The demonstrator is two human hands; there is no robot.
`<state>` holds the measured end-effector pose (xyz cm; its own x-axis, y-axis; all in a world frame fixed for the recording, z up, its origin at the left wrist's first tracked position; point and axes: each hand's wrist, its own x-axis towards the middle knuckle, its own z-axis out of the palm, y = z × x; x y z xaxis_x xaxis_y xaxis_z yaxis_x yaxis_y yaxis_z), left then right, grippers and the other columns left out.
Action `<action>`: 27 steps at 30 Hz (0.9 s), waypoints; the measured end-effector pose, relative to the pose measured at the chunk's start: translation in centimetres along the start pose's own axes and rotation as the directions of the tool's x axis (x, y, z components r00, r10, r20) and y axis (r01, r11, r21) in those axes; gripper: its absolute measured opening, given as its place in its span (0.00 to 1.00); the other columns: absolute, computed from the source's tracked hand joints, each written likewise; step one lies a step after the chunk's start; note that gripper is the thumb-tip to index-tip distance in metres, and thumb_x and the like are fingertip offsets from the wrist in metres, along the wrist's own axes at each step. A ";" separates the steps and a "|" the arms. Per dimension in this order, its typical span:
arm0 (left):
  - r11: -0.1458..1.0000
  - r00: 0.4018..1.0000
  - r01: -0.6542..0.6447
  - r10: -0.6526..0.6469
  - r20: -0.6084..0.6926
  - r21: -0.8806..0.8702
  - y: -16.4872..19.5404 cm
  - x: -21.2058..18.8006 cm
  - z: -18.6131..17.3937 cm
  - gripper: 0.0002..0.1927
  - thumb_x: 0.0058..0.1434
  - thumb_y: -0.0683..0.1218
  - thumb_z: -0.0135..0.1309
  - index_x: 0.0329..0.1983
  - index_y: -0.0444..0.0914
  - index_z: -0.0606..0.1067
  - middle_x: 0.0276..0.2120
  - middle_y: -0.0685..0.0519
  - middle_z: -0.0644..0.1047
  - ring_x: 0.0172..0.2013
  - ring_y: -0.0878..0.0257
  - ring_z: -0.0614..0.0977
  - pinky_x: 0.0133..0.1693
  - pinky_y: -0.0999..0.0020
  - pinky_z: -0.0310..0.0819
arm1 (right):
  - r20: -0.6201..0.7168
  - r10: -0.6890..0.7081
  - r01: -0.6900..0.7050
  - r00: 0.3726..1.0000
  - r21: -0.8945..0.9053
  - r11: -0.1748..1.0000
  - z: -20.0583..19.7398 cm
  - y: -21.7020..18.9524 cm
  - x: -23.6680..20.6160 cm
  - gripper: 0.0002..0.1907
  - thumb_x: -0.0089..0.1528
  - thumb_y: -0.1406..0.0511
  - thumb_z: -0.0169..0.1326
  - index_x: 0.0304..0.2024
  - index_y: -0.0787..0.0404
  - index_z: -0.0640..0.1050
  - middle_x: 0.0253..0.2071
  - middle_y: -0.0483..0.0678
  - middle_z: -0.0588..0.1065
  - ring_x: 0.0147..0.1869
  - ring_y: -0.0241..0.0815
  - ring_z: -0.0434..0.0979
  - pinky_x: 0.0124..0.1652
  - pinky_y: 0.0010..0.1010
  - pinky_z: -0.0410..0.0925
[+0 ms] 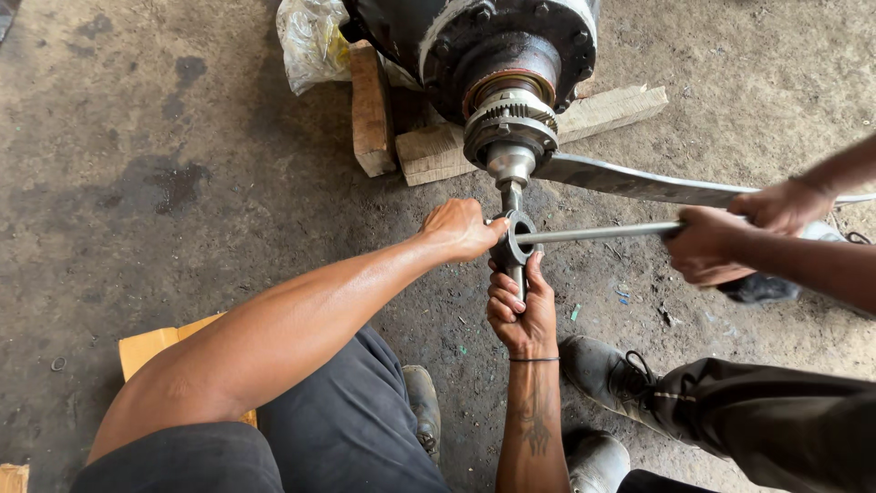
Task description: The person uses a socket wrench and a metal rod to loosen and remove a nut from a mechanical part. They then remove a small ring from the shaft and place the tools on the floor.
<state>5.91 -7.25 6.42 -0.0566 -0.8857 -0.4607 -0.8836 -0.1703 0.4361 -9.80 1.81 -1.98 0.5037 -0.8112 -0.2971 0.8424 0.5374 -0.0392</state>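
A heavy, dark axle hub [493,46] lies on its side on the concrete floor [137,137], propped on wooden blocks [429,151] under and beside it, apparently to keep it off the ground and stop it rolling. From the hub's face a toothed ring and a short shaft [509,164] point toward the person. A ring-headed tool [514,239] sits on the shaft's tip, directly in front of the hub.

The left hand [464,228] is clenched on the tool's ring from the side away from the long bar, seemingly to hold it square on the shaft. The right hand [522,310] grips the tool's lower stem from beneath, fingers [504,306] curled tight around it, likely bracing it against twist.

A long steel bar [598,234] runs from the ring out to the far side of the hub, where a co-worker's two hands [730,233] clasp its end for leverage. A flat metal blade [630,181] lies just behind the bar, nearer the hub. A plastic bag [310,41] rests behind the blocks.
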 end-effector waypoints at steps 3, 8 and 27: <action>1.000 1.000 0.000 0.000 -0.003 -0.009 0.0 -0.1 -0.1 0.33 0.64 0.69 0.48 0.25 0.35 0.75 0.20 0.53 0.75 0.22 0.60 0.78 0.29 0.55 0.74 | -0.021 -0.003 0.003 1.000 0.001 1.000 0.4 0.0 -0.1 0.37 0.69 0.43 0.47 0.51 0.75 0.68 0.22 0.38 0.61 0.16 0.24 0.56 0.15 0.17 0.51; 0.999 1.000 0.001 0.000 0.020 -0.036 0.1 -0.2 0.0 0.31 0.65 0.67 0.48 0.23 0.37 0.75 0.19 0.56 0.72 0.20 0.63 0.74 0.27 0.58 0.70 | 0.004 -0.002 0.002 1.000 -0.022 1.000 0.7 0.0 -0.3 0.37 0.69 0.43 0.47 0.51 0.75 0.68 0.22 0.38 0.61 0.17 0.25 0.56 0.15 0.17 0.51; 1.000 1.000 -0.014 0.015 0.025 -0.017 0.2 0.7 0.3 0.30 0.63 0.67 0.52 0.24 0.37 0.76 0.18 0.58 0.70 0.18 0.65 0.70 0.22 0.62 0.66 | 0.061 0.028 -0.037 0.998 0.147 0.989 -0.3 0.6 0.1 0.35 0.69 0.45 0.47 0.54 0.74 0.68 0.23 0.39 0.62 0.17 0.25 0.56 0.16 0.18 0.51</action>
<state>5.58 -7.73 5.93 -0.0813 -0.8772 -0.4732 -0.8745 -0.1650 0.4561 -9.30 2.08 -2.29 0.5381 -0.8082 -0.2393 0.8421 0.5275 0.1121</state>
